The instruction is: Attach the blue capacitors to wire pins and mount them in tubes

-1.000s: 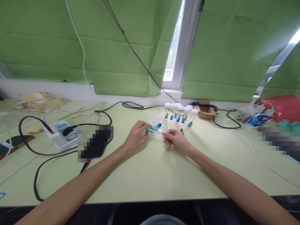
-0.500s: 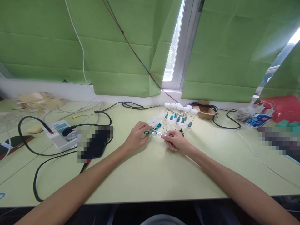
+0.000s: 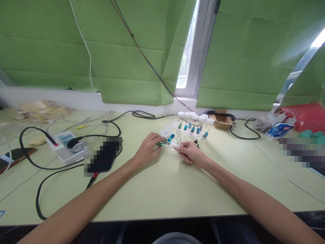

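Observation:
My left hand (image 3: 149, 147) is closed, its fingertips pinching a small shiny green piece (image 3: 161, 144). From that piece a clear thin tube-like part (image 3: 171, 146) runs right to my right hand (image 3: 191, 153), whose thumb and fingers are pinched on its other end. The part lies nearly level, just above the table. Behind it are small blue metallic pieces (image 3: 172, 136) and bent thin metal bits (image 3: 179, 140). Small black pieces (image 3: 196, 141) lie beyond my right hand. Several clear vials (image 3: 205, 136) with white tops stand farther back, holding blue or green pieces on thin rods.
An open cardboard box (image 3: 223, 122) sits behind the vials. At left are a white power strip (image 3: 66, 149), a dark phone (image 3: 105, 159) and looping black cables (image 3: 38, 200). A blue-and-white packet (image 3: 279, 130) and a red bag (image 3: 308, 117) lie at right.
My right hand has shifted very slightly to the right along the clear part. My left hand keeps its grip on the green piece.

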Tool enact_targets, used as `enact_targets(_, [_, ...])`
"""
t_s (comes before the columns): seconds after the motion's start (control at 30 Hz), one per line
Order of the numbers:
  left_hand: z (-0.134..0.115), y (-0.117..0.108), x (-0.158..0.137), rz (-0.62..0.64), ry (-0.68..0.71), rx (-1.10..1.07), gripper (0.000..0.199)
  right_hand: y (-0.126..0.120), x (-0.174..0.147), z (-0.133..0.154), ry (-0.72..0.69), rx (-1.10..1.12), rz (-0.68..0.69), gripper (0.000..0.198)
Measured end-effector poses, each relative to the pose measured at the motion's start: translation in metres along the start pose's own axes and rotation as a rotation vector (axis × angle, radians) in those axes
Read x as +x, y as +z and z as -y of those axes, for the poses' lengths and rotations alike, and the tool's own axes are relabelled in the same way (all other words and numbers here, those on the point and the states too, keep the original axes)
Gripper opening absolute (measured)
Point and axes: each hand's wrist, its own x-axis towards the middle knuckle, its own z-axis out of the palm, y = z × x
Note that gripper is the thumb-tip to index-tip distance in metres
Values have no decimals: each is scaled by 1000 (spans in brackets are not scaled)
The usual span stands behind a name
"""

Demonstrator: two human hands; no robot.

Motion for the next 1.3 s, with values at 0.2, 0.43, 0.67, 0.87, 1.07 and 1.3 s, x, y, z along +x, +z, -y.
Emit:
enact_targets(0.2, [1,2,-1,12,-16,-7,30,0,0,0,-5,-8,4,46])
enact_targets(0.43, [-1,4,0,18,-99,-17,27,1,1,2,-65,64,-17,46])
enact_targets(0.67, [-7,6,5,-57,-294,-75,20,4,-2,10,-224,96,-86,40])
enact_targets(0.87, [-7,5,5,-71,-460,-103,24,9,-3,5,-369,-169,-211,36])
enact_targets(1.07, [-27,8,3,93,-380,-141,27,18,-9,4,-502,-391,-302,30])
enact_targets(1.3, [-45,9,4,238,-280,-222,32,21,-10,3,-608,-441,-295,20])
